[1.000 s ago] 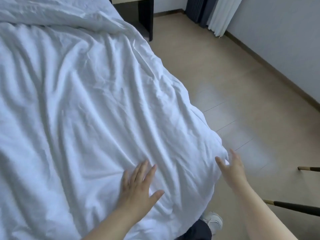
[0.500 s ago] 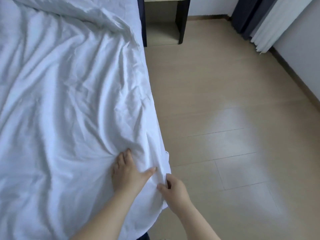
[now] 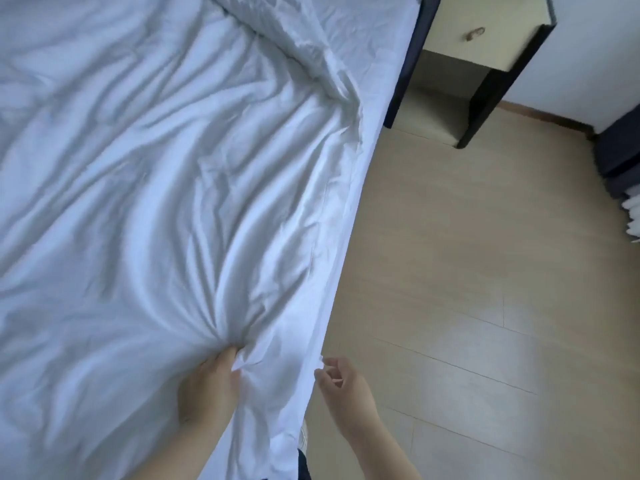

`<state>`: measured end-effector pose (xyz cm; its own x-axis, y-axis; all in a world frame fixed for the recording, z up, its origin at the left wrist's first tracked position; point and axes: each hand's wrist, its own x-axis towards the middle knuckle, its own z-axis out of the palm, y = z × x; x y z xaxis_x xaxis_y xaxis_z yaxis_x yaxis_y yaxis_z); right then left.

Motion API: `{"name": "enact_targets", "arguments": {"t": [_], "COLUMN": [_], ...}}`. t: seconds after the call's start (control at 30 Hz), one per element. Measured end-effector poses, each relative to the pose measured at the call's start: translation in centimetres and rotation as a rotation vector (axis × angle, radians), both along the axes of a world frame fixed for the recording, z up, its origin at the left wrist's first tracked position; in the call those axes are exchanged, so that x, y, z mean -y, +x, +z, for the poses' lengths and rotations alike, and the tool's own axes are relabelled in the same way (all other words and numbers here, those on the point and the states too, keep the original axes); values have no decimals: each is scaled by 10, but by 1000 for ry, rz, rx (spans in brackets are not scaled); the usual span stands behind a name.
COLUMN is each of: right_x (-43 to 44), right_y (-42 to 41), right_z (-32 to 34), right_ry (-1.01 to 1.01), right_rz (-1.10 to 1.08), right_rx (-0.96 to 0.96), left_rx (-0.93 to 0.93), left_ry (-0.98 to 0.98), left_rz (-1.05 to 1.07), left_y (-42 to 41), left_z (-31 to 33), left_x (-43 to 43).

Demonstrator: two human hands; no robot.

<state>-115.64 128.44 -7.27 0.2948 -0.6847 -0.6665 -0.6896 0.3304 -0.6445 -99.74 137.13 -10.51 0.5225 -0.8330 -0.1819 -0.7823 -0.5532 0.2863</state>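
A crumpled white duvet [image 3: 166, 209] covers the bed and hangs over its right side. My left hand [image 3: 209, 386] lies on it near the bottom, fingers curled into a bunched fold, with creases fanning out from the grip. My right hand [image 3: 341, 379] hovers just off the bed's side, palm up and fingers loosely curled. Its fingertips are at the duvet's hanging hem [image 3: 320, 344], and no cloth shows between them.
A pillow [image 3: 294, 32] lies under the covers at the top. A cream nightstand [image 3: 485, 39] with dark sides stands at the bed's head. Light wooden floor [image 3: 485, 271] spreads to the right, with curtains [image 3: 623, 174] at the far right edge. A shoe [image 3: 303, 441] shows below the hem.
My left hand went from flat on the duvet to gripping a fold. My right hand took hold of the hem and has now loosened off it. The view swung toward the nightstand.
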Motion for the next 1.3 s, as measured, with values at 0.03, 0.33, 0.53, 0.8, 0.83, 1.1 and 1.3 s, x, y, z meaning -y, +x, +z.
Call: {"name": "enact_targets", "arguments": {"t": [0.03, 0.33, 0.53, 0.8, 0.83, 1.1, 1.3], "right_x": [14, 124, 133, 150, 155, 186, 167], "right_y": [5, 81, 136, -24, -39, -32, 17], "right_z": [3, -15, -15, 4, -10, -60, -44], "right_ry": [1, 241, -10, -225, -190, -208, -787], "right_rz": [2, -227, -37, 59, 110, 408, 860], "right_rx": [19, 262, 287, 270, 161, 14, 130], "left_rx": [11, 33, 148, 101, 30, -42, -327], "left_ry": [-10, -58, -97, -204, -164, 37, -411], "left_rz": [9, 275, 660, 591, 584, 906, 1563], "left_y": [1, -5, -44, -154, -165, -176, -145], "left_z": [3, 24, 36, 31, 21, -24, -16], "left_x": [3, -7, -5, -11, -7, -17, -22]}}
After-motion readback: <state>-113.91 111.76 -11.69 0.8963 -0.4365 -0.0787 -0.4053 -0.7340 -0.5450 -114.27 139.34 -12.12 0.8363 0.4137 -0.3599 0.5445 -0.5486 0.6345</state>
